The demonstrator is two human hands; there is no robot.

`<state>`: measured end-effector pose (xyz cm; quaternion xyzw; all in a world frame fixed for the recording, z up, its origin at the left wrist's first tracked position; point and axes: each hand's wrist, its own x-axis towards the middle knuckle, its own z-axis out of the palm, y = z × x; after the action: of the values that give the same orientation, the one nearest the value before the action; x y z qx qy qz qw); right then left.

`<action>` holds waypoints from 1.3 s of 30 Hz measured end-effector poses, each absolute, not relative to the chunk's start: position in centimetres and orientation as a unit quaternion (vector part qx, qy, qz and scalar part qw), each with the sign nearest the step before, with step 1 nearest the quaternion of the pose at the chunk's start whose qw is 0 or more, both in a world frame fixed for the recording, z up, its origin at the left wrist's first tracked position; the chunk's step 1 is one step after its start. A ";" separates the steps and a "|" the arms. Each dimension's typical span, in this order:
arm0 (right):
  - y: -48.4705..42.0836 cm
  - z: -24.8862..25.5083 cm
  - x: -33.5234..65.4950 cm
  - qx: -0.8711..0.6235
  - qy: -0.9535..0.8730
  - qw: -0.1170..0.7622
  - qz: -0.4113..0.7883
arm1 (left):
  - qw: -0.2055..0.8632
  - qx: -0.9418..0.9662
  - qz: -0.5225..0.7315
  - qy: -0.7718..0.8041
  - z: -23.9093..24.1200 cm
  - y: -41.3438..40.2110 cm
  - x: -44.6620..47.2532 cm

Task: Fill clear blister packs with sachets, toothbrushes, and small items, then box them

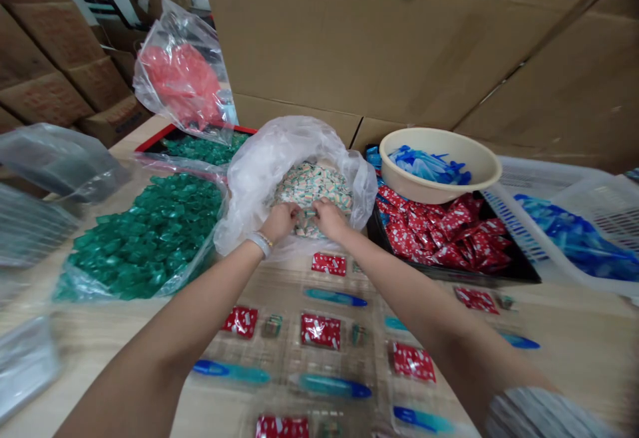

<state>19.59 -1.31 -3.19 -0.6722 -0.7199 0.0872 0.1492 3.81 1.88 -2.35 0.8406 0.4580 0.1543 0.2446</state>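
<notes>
A white plastic bag stands open at the middle of the table, full of small white, green and pale orange printed pieces. Both hands reach into its front. My left hand has its fingers curled together at the near edge of the pile. Close beside it, my right hand pinches among the same pieces. What either set of fingertips holds is too small to make out. Below my hands lie clear plastic trays, each with a red printed packet, a blue pen-shaped piece and a small greenish piece.
Left is a clear bag of green pieces, with a red-rimmed tray behind. On the right, a cream basin of blue pieces sits over a black tray of red packets, beside a white basket. Cardboard walls the back.
</notes>
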 end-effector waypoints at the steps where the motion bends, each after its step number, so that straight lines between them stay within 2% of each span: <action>1: -1.4 -3.3 19.7 -0.667 -0.719 0.167 0.099 | 0.248 0.839 0.161 0.457 -2.5 1.7 3.9; 5: -1.3 -3.7 19.9 -0.629 -0.712 0.229 0.215 | 0.245 0.824 0.198 0.471 -2.8 1.5 4.1; 8: -0.8 -3.8 19.8 -0.599 -0.716 0.236 0.270 | 0.253 0.822 0.205 0.467 -2.6 1.8 4.5; 18: -0.4 -4.7 19.5 -0.622 -0.693 0.258 0.259 | 0.314 0.818 0.170 0.451 -2.6 2.5 5.0; 27: -0.7 -4.2 20.3 -0.644 -0.651 0.299 0.267 | 0.305 0.796 0.183 0.490 -2.8 2.7 5.0; 39: -0.4 -4.5 19.2 -0.638 -0.675 0.268 0.255 | 0.284 0.840 0.156 0.435 -2.1 1.8 5.3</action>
<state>19.18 -0.44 -4.48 -0.6381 -0.6751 0.2553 0.2682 5.27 1.76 -2.08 0.8402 0.4347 0.1563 0.2840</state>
